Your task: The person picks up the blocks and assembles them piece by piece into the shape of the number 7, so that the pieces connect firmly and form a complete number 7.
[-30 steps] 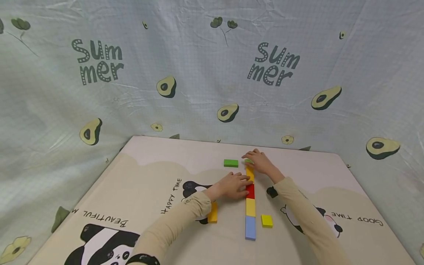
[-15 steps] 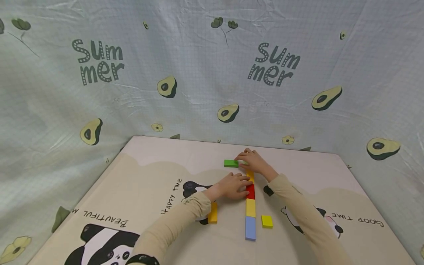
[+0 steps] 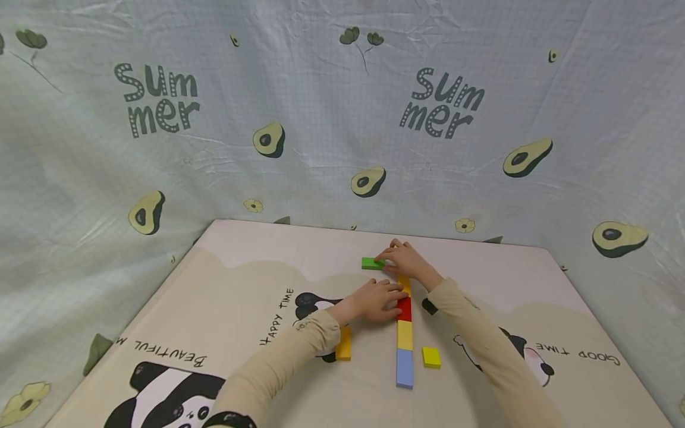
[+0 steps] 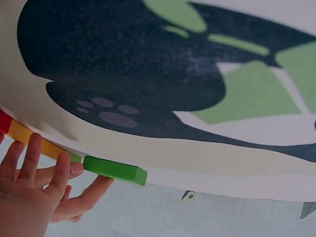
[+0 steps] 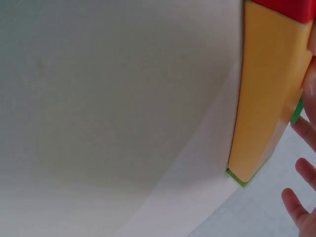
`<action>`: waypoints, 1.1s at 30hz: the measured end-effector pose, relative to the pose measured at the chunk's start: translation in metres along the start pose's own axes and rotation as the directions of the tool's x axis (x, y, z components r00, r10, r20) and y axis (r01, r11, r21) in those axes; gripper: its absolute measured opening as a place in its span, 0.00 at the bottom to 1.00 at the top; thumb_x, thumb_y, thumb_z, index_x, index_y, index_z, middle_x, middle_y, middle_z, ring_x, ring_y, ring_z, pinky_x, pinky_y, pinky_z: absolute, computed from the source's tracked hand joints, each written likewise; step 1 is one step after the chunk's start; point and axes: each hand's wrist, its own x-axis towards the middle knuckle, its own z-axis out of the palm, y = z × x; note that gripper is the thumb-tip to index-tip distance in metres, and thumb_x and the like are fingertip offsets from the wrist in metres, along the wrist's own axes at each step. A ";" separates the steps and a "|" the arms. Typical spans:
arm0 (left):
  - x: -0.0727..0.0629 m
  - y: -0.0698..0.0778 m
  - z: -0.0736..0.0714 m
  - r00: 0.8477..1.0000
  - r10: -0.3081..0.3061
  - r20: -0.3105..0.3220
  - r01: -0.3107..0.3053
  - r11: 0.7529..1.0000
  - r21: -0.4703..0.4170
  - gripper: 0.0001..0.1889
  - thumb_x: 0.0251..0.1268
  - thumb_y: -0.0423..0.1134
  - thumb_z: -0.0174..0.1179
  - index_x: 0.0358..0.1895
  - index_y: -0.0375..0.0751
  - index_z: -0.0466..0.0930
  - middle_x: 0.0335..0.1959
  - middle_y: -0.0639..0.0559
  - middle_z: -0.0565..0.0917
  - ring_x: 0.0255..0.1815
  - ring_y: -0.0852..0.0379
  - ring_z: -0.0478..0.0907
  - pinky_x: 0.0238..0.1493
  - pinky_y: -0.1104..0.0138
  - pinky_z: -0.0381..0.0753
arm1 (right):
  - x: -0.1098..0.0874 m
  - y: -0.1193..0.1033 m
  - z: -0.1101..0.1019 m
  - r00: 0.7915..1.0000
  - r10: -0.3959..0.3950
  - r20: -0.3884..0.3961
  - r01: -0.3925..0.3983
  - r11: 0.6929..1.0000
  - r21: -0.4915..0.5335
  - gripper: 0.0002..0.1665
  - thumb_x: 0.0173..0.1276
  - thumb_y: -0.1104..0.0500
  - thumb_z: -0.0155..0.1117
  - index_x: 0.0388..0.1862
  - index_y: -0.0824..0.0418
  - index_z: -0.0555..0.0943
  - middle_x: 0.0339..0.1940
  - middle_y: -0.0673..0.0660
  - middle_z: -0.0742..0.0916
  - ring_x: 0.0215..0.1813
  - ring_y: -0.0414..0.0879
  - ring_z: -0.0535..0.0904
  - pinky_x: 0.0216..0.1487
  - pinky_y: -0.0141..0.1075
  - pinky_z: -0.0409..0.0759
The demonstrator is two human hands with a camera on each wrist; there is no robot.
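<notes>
Blocks lie end to end in a row in the head view: blue (image 3: 404, 368), pale yellow (image 3: 405, 336), red (image 3: 405, 310) and orange (image 3: 404, 286). A light green block (image 4: 75, 157) ends the row, mostly hidden by my right hand in the head view. My left hand (image 3: 376, 300) rests at the row's left side, fingertips on the red and orange blocks. Beyond it, my right hand (image 3: 405, 262) has thumb and index finger at the right end of a flat green block (image 3: 369, 263); its other fingers stay spread in the right wrist view.
A loose orange block (image 3: 344, 344) lies by the left forearm, and a yellow square block (image 3: 431, 357) sits right of the row. The panda-print tabletop (image 3: 241, 285) ends at an avocado-print curtain (image 3: 310, 178).
My right hand has moved left from the light green block at the row's far end to the green block. The left hand has stayed on the row.
</notes>
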 end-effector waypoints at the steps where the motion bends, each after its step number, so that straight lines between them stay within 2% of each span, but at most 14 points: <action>1: 0.000 0.000 0.000 1.000 0.000 0.001 0.000 1.000 -0.002 0.25 0.65 0.53 0.43 0.64 0.53 0.63 0.65 0.55 0.65 0.63 0.53 0.64 0.59 0.51 0.66 | 0.000 0.000 0.000 1.000 -0.003 -0.006 0.003 1.000 -0.002 0.15 0.57 0.54 0.63 0.45 0.46 0.81 0.44 0.49 0.85 0.45 0.48 0.69 0.43 0.42 0.67; 8: -0.001 0.001 -0.001 1.000 -0.001 0.004 0.001 1.000 0.003 0.25 0.65 0.53 0.43 0.64 0.53 0.63 0.65 0.55 0.65 0.63 0.53 0.65 0.59 0.52 0.67 | 0.002 -0.002 0.001 1.000 -0.003 -0.027 0.003 1.000 -0.008 0.13 0.57 0.53 0.63 0.43 0.46 0.81 0.42 0.49 0.86 0.45 0.48 0.70 0.42 0.41 0.68; 16: -0.002 0.001 0.001 0.999 -0.016 0.028 0.016 1.000 -0.004 0.25 0.66 0.53 0.42 0.65 0.54 0.60 0.67 0.56 0.63 0.63 0.53 0.64 0.60 0.52 0.66 | 0.004 0.002 0.002 1.000 0.015 -0.003 -0.015 1.000 -0.019 0.12 0.58 0.54 0.62 0.42 0.45 0.81 0.41 0.50 0.86 0.45 0.49 0.70 0.44 0.43 0.68; 25: 0.000 0.000 0.001 0.999 -0.035 0.037 0.036 0.999 -0.021 0.26 0.66 0.54 0.41 0.66 0.55 0.59 0.67 0.57 0.62 0.64 0.52 0.63 0.61 0.51 0.64 | 0.002 0.010 0.000 0.997 0.071 0.024 -0.071 0.997 0.027 0.12 0.58 0.55 0.63 0.42 0.47 0.81 0.42 0.50 0.85 0.48 0.51 0.70 0.48 0.48 0.68; 33: 0.002 0.000 0.001 0.998 -0.040 0.048 0.041 0.999 -0.021 0.26 0.66 0.54 0.42 0.66 0.56 0.58 0.68 0.57 0.61 0.65 0.52 0.62 0.61 0.52 0.64 | -0.001 0.015 -0.001 0.990 0.129 0.051 -0.132 0.989 0.060 0.12 0.58 0.57 0.62 0.42 0.48 0.81 0.42 0.51 0.85 0.49 0.52 0.69 0.49 0.49 0.66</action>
